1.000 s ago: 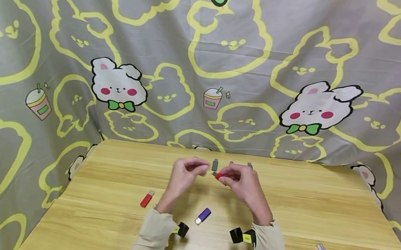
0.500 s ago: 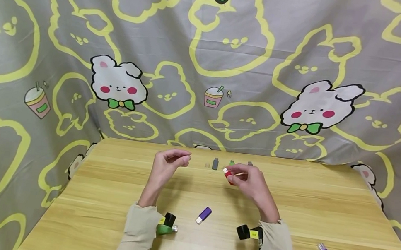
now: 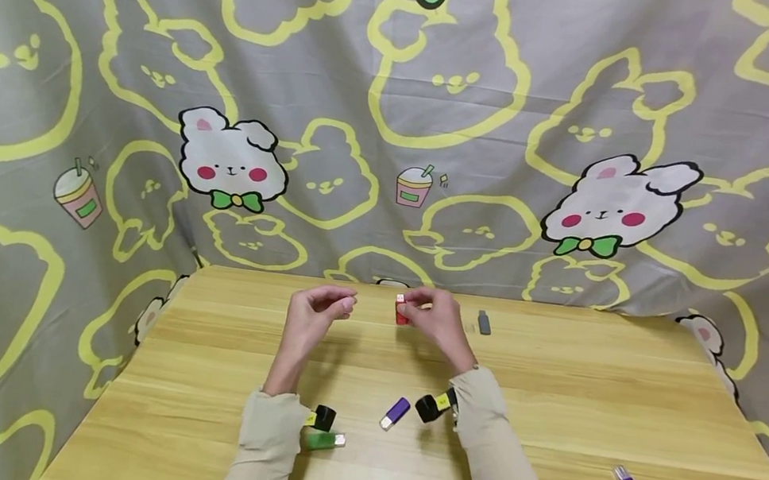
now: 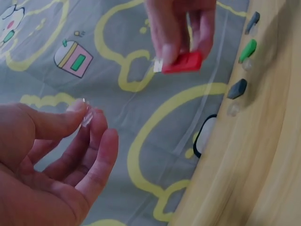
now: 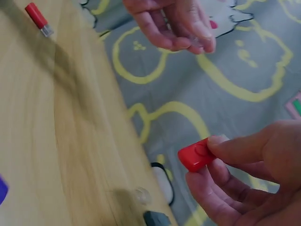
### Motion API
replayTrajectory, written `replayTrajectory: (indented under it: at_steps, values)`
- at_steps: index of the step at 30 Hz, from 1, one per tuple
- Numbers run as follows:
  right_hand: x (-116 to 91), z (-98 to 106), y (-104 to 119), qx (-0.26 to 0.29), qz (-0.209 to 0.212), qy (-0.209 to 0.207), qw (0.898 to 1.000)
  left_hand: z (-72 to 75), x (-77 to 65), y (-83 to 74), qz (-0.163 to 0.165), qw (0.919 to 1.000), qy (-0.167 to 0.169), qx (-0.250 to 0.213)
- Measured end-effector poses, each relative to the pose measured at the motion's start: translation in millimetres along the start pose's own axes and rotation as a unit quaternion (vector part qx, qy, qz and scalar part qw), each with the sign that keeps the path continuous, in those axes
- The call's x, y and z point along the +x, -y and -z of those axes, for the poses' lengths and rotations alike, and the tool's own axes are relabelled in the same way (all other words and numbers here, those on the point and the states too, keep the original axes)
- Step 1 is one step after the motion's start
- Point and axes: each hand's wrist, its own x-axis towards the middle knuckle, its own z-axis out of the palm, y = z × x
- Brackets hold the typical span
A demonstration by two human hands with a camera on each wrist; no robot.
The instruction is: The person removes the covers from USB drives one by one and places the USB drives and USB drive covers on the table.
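The right hand pinches a small red plastic USB stick between thumb and fingers; the left hand pinches its clear cap. Set each down gently near the table's far edge, keeping both pinches firm.

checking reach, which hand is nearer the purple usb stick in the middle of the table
Right. The purple usb stick lies just beside the right forearm, with the right hand up beyond it; the left hand is raised farther off to its left.

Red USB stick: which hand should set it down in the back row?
Right, probably. The right hand already pinches the red stick near the back row; the left hand holds only a clear cap.
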Motion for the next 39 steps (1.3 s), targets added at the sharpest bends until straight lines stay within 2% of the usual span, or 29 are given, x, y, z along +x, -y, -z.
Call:
replayTrajectory:
  at_steps: [4, 9, 16, 20, 25, 28, 33, 39]
  values:
    - [17.8, -13.0, -0.1, -0.033, -0.018, 0.007, 0.999, 0.0, 1.8, 2.5, 0.005, 0.9998, -0.012, 0.017]
    - [35.8, -26.5, -2.4, -0.071, -0.048, 0.013, 0.996, -0.8, 3.2, 3.6, 0.004, 0.9996, -0.010, 0.026]
    - [50.7, -36.1, -4.6, -0.174, -0.043, 0.005, 0.984, -4.7, 6.7, 1.4, 0.013, 0.9994, 0.003, 0.034]
    - [54.3, -40.8, -5.4, -0.214, -0.014, 0.011, 0.977, -6.4, 9.5, 0.8, 0.017, 0.9991, 0.007, 0.038]
    - [53.9, -45.7, -3.6, -0.224, 0.010, 0.033, 0.974, -7.9, 8.9, -0.4, 0.020, 0.9990, 0.020, 0.036]
    - [53.2, -48.7, -2.8, -0.238, 0.005, 0.049, 0.970, -7.2, 6.9, 0.6, 0.021, 0.9987, 0.022, 0.042]
    - [54.2, -54.9, -4.2, -0.282, 0.009, 0.058, 0.958, -2.5, 2.9, 2.4, 0.013, 0.9982, 0.011, 0.057]
    - [55.4, -61.3, -8.1, -0.295, 0.009, 0.050, 0.954, 7.4, 2.4, 10.1, 0.045, 0.9969, -0.003, 0.065]
